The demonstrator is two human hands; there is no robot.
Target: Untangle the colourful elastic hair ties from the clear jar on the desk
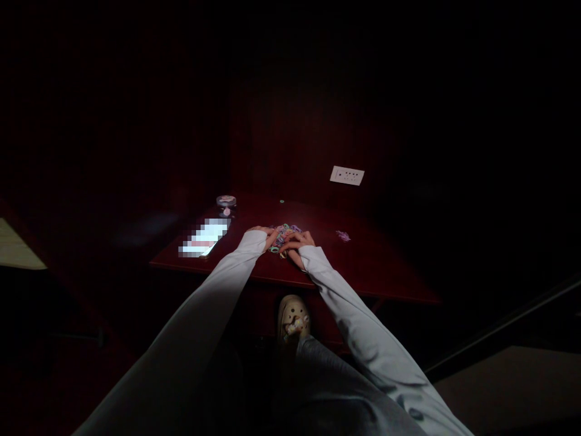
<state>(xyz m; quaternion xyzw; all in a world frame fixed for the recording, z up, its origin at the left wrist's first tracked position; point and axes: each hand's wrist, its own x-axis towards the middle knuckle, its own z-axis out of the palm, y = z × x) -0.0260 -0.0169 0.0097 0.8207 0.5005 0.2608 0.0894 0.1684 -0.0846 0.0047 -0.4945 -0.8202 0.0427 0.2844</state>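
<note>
A pile of small, colourful elastic hair ties lies on the dark red table between my two hands. Along the pile's left edge rests my left hand, its fingers stretched out and touching the bands. My right hand arches over the right side of the pile, fingers bent but apart and pointing into it. I make out no band lifted off the table in either hand; the fingertips are small and dim. To the right lies a separate little cluster of purple hair ties.
A phone with a bright, blurred screen lies on the table at the left. Behind it stands a clear lidded jar. One green band lies at the back, near a wall socket. Below the table's front edge shows a beige clog.
</note>
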